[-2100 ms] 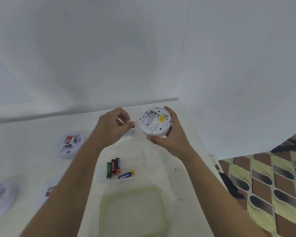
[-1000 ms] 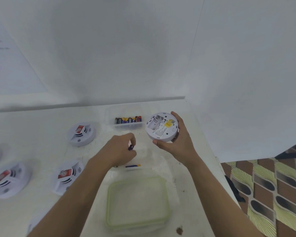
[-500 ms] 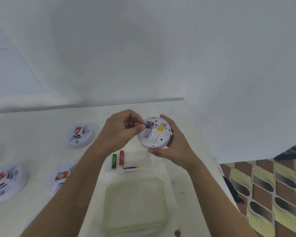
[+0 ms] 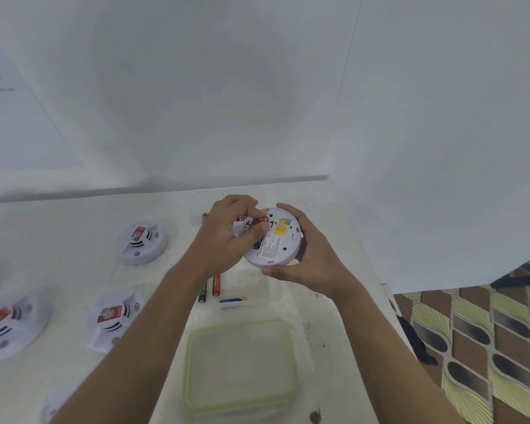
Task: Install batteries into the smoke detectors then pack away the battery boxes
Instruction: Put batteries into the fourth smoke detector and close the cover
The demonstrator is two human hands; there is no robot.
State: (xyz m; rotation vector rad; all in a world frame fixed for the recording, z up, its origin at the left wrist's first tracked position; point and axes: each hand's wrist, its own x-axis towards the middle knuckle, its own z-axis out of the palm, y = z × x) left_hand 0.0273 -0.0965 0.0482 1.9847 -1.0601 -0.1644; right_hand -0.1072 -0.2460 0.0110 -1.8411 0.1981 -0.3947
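Observation:
My right hand (image 4: pixel 306 258) grips a white round smoke detector (image 4: pixel 280 240), its back with a yellow label turned up toward me. My left hand (image 4: pixel 227 237) pinches a red-ended battery (image 4: pixel 263 220) against the detector's open compartment. On the table below lie a green battery (image 4: pixel 202 293), a red battery (image 4: pixel 216 284) and a blue-and-yellow battery (image 4: pixel 233 299). The far battery box is mostly hidden behind my left hand.
Three more smoke detectors lie face up on the white table at the left (image 4: pixel 143 241), (image 4: pixel 114 318), (image 4: pixel 10 324). A clear container with a green-rimmed lid (image 4: pixel 239 365) stands near the front. The table's right edge (image 4: pixel 389 301) drops to a patterned floor. Walls close the back and right.
My left hand picked a battery off the table, carried it up to the detector and now presses it into the compartment. The detector has stayed in my right hand.

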